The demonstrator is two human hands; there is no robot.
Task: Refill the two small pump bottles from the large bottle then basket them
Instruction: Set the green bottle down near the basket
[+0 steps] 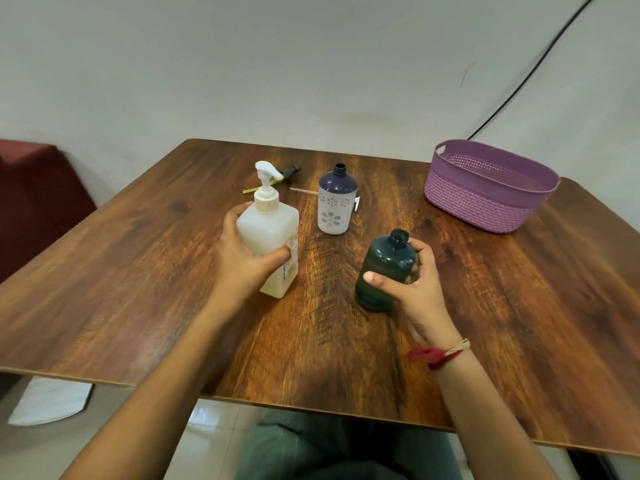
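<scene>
We count one large bottle (pixel 270 230), two small bottles (a green bottle (pixel 388 261) and a purple-and-white bottle (pixel 336 206)), two loose pumps (a dark pump (pixel 291 171) and a white pump (pixel 356 203)), one basket (pixel 485 202) and one table (pixel 173 271).

Red wrist thread (pixel 438 355) (green trousers (pixel 346 445))

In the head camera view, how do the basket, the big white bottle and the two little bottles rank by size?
1. purple basket
2. large white bottle
3. flowered bottle and dark green bottle look alike; the green one sits nearer the camera, so unranked.
</scene>
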